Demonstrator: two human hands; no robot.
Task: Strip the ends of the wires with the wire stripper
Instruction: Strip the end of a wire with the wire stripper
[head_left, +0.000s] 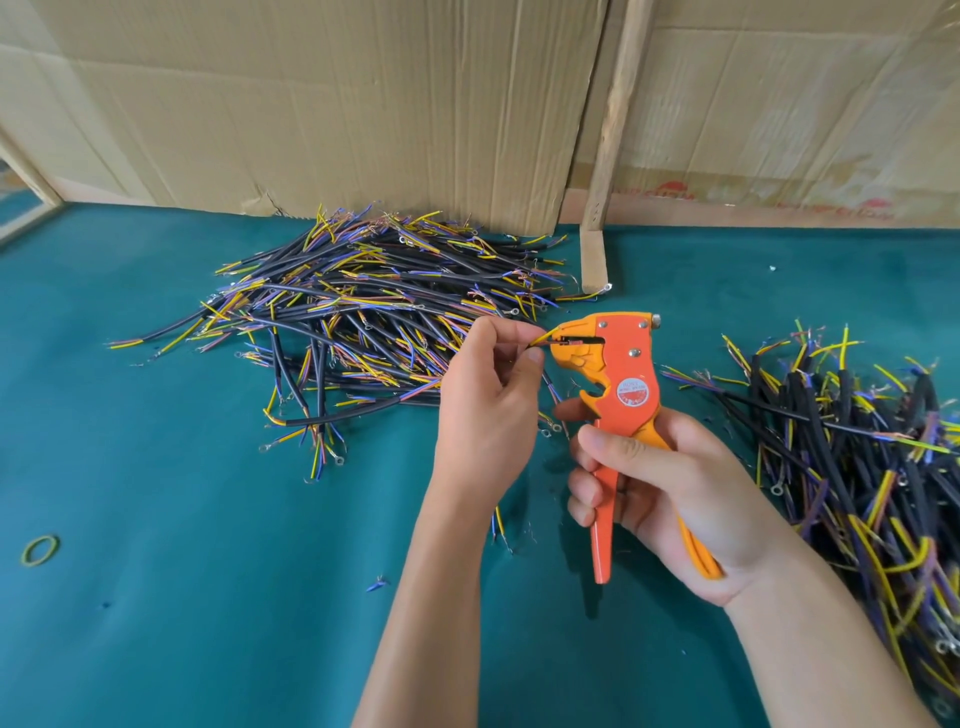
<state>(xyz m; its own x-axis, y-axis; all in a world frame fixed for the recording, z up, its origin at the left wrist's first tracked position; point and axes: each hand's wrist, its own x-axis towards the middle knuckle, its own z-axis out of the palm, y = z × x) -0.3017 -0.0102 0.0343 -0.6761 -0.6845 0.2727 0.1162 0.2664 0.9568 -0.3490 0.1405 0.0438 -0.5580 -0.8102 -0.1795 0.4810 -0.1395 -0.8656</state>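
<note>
Stripper (621, 384) stands upright in our right hand (670, 493), orange, above the green table (208, 597); our fingers curl round its two handles, and its head points left. Our left hand (491, 395) sits just beside that head, thumb and fingertips pinching a wire (540, 340) whose yellow end reaches into the stripper's mouth. The rest of that wire is hidden behind our left hand, so we cannot tell how long it is.

Near the left edge of the table we see a yellow-green rubber band (40, 550) lying flat, and a few loose scraps of wire lie between our forearms and it. At our right a pile (857, 467) of black cables with yellow and blue ends runs off the frame. Farther back, left of centre, lies the bigger heap (363, 312) of the same cables, reaching the cardboard (311, 104) wall. A wooden slat (610, 130) leans upright against that wall.
</note>
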